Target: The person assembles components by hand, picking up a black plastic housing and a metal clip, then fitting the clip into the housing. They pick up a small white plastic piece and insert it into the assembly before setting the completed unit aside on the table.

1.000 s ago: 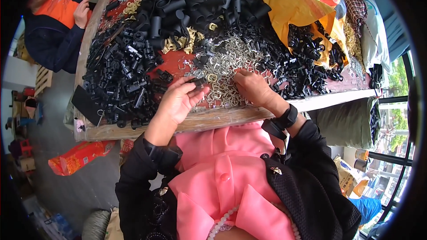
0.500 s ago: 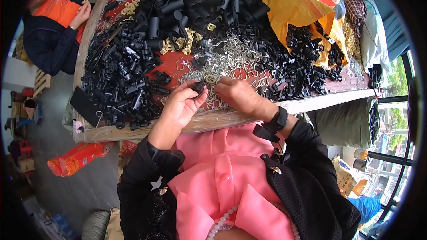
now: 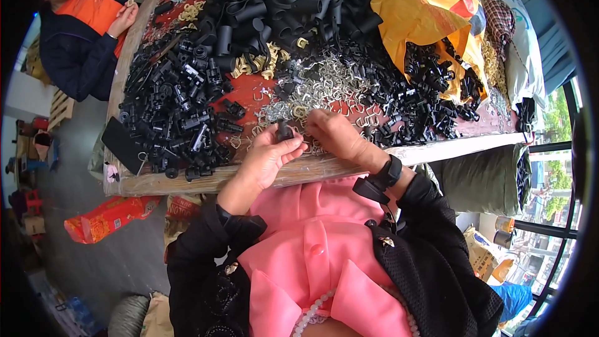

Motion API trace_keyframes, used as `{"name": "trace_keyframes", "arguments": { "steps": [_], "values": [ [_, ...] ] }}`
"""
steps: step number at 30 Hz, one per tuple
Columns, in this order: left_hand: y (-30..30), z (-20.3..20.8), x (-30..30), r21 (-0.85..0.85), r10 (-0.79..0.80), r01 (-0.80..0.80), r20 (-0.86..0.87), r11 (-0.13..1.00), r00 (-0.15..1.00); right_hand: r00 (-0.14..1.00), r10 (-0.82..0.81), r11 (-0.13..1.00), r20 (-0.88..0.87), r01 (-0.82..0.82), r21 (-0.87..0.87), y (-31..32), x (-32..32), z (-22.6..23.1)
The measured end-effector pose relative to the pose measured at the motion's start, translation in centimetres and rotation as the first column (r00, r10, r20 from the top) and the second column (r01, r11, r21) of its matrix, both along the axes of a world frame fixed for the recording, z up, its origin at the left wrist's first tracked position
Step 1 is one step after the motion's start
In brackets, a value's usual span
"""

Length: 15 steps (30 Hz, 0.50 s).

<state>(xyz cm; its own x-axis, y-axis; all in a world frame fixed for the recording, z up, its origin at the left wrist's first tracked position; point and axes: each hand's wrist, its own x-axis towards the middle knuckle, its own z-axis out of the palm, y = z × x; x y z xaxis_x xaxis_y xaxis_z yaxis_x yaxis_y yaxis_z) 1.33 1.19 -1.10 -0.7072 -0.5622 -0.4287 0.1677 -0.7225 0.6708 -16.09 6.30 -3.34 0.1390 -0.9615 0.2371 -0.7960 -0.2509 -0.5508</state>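
Note:
Over the table's near edge, my left hand (image 3: 274, 155) holds a small black plastic part (image 3: 284, 131) between thumb and fingers. A brass-coloured ring-like piece (image 3: 299, 112) shows just beyond it; I cannot tell whether it touches the part. My right hand (image 3: 342, 137) is beside it on the right, fingers bent and pressed together. Whatever they pinch, if anything, is hidden. Beyond both hands spreads a heap of small silvery bent metal clips (image 3: 324, 84). Left of my left hand lies a pile of black plastic fittings (image 3: 178, 109).
Black tubes (image 3: 249, 9) are heaped at the back, with cream-coloured pieces (image 3: 269, 62) in front. A yellow sack (image 3: 424, 12) spills black parts (image 3: 418, 109) on the right. A person in orange and navy (image 3: 87, 31) works at the table's far left. The wooden table edge (image 3: 162, 185) runs before me.
My left hand has turned the black part more upright and shifted slightly right. My right hand stays close by, moved a little. The whole view has shifted slightly.

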Motion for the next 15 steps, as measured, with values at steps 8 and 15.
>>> {"name": "trace_keyframes", "arguments": {
  "steps": [8,15],
  "values": [
    [0.5,-0.4,-0.8,-0.209,-0.049,0.068,0.092,0.976,0.995,0.704,-0.311,0.87,0.639,-0.06,0.49,0.5,-0.6,0.8],
    [0.9,-0.6,-1.8,-0.39,0.004,0.03,0.085,0.92,0.996,-0.013,-0.464,0.824,0.886,-0.374,0.426,1.3,0.0,1.3]
  ]
}}
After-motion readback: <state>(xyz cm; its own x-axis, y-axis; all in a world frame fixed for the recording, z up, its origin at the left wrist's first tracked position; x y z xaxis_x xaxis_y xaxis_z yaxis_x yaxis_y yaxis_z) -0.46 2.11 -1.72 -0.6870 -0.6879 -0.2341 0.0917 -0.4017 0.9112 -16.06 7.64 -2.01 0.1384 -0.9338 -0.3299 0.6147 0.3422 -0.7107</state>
